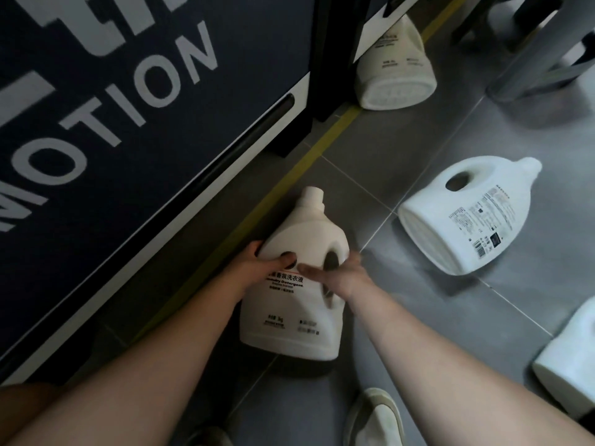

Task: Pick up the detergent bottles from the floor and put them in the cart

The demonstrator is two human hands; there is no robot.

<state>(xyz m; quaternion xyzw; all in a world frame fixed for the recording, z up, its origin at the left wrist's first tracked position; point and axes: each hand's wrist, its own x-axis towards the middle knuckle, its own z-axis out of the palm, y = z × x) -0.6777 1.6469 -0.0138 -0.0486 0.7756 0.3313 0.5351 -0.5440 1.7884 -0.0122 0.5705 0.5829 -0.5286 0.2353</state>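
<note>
A white detergent bottle [299, 304] lies label-up on the grey tiled floor, cap pointing away from me. My left hand [260, 263] grips its left shoulder, thumb on top. My right hand [335, 275] lies over the bottle's handle hole with its fingers reaching into the handle; how far they curl is hidden. A second white bottle [463, 220] lies on its side to the right. A third one [396, 66] lies farther back beside the dark panel. The edge of another bottle [570, 352] shows at the right border.
A dark blue panel [128, 107] with large white letters and a white rim fills the left side. A yellow tape line [309, 156] runs along the floor beside it. Grey legs of a stand [531, 59] are at the top right. My white shoe [373, 416] is at the bottom.
</note>
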